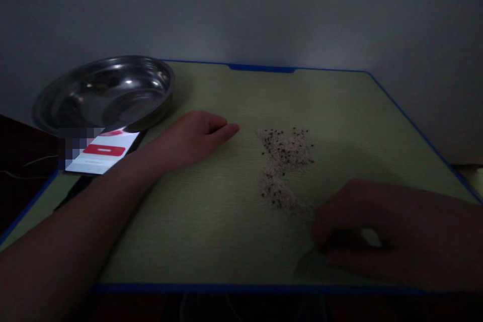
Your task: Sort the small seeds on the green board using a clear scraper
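A loose pile of pale and dark grains (285,166) is spread over the middle of a light green table (211,221). My left hand (192,136) rests on the table left of the pile, fingers curled under and pointing toward it, with nothing visible in it. My right hand (362,226) lies at the front right, just below the pile, its fingers bent down onto the table. In the dim light I cannot make out whether they pinch anything.
An empty steel bowl (105,93) stands at the back left corner. A lit phone (101,153) with a red bar on its screen lies in front of it. The table has a blue rim (260,67), and a grey wall rises behind.
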A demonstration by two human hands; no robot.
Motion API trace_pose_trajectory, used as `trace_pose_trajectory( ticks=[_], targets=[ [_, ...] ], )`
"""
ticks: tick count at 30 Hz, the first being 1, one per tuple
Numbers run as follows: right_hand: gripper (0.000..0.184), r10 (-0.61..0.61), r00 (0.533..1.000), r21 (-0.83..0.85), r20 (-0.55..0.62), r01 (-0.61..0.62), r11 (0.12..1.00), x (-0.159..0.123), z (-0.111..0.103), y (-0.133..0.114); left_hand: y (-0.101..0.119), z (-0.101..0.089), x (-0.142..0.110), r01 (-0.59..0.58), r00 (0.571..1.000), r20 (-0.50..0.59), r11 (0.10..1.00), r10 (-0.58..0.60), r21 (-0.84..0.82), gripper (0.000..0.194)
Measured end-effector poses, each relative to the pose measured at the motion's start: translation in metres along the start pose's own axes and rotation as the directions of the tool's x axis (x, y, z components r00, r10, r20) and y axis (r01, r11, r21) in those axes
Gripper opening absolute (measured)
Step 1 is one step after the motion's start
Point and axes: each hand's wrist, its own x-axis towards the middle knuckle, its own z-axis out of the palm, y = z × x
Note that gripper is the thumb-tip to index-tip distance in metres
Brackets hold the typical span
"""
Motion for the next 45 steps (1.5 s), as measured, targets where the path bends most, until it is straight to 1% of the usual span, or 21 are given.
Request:
trace_pose_trajectory(
  ticks=[3, 6, 9, 12, 17, 19, 22, 25, 28, 30, 34, 36, 39, 41, 45],
  targets=[
    [0.015, -0.024, 0.998, 0.032, 0.056, 0.022, 0.999, 0.005, 0.006, -0.009, 0.0, 0.0, 0.0, -0.004, 1.0, -0.005, 1.0, 0.004, -0.003, 0.045],
    [0.02, -0.038, 0.998, 0.045, 0.055, 0.036, 0.998, 0.01, 0.017, -0.017, -0.002, 0.001, -0.001, -0.003, 1.0, -0.008, 1.0, 0.003, -0.007, 0.046],
    [0.024, -0.028, 0.999, 0.005, 0.046, 0.028, 1.0, 0.013, 0.021, -0.017, -0.002, 0.001, -0.001, 0.0, 1.0, -0.015, 1.0, 0.0, -0.012, 0.046],
    [0.027, -0.022, 1.0, -0.065, -0.014, 0.021, 0.998, 0.018, 0.012, -0.007, 0.0, 0.0, -0.001, -0.004, 1.0, -0.009, 1.0, 0.004, -0.012, 0.046],
    [0.026, -0.034, 0.981, -0.21, -0.191, -0.007, 0.978, 0.022, -0.009, 0.014, -0.001, 0.0, -0.001, -0.009, 1.0, 0.005, 1.0, 0.01, -0.021, 0.046],
    [0.026, -0.038, 0.974, -0.206, -0.222, -0.008, 0.979, 0.024, -0.013, 0.017, -0.002, 0.0, -0.001, -0.008, 1.0, 0.009, 1.0, 0.009, -0.021, 0.046],
    [0.024, -0.049, 0.97, -0.167, -0.239, 0.008, 0.986, 0.027, -0.011, 0.014, -0.005, 0.0, -0.001, -0.016, 1.0, 0.015, 1.0, 0.016, -0.014, 0.047],
    [0.022, -0.07, 0.969, -0.163, -0.237, 0.031, 0.986, 0.03, -0.004, 0.007, -0.006, 0.001, -0.001, -0.036, 0.999, 0.013, 0.999, 0.037, -0.005, 0.048],
    [0.021, -0.106, 0.975, -0.143, -0.194, 0.078, 0.987, 0.03, 0.001, 0.002, -0.006, 0.001, -0.001, -0.049, 0.999, 0.007, 0.999, 0.049, -0.005, 0.047],
    [0.021, -0.113, 0.978, -0.13, -0.174, 0.091, 0.987, 0.028, 0.001, 0.001, -0.007, 0.001, -0.001, -0.06, 0.998, 0.001, 0.998, 0.06, -0.011, 0.046],
    [0.02, -0.105, 0.973, -0.123, -0.206, 0.081, 0.989, 0.024, -0.003, 0.0, -0.007, 0.002, -0.001, -0.065, 0.998, -0.001, 0.998, 0.065, -0.018, 0.046],
    [0.019, -0.104, 0.979, -0.112, -0.177, 0.085, 0.99, 0.023, -0.004, -0.001, -0.008, 0.002, -0.001, -0.058, 0.998, -0.001, 0.998, 0.058, -0.016, 0.046],
    [0.019, -0.111, 0.988, -0.104, -0.105, 0.1, 0.99, 0.019, -0.002, -0.003, -0.008, 0.002, -0.001, -0.057, 0.998, -0.001, 0.998, 0.057, -0.013, 0.046],
    [0.017, -0.128, 0.988, -0.11, -0.088, 0.118, 0.987, 0.018, 0.0, -0.004, -0.007, 0.002, 0.0, -0.059, 0.998, -0.003, 0.998, 0.059, -0.013, 0.046],
    [0.015, -0.11, 0.993, -0.098, -0.03, 0.107, 0.989, 0.02, 0.004, -0.005, -0.007, 0.002, -0.001, -0.053, 0.999, -0.013, 0.999, 0.053, -0.012, 0.046]
  ],
)
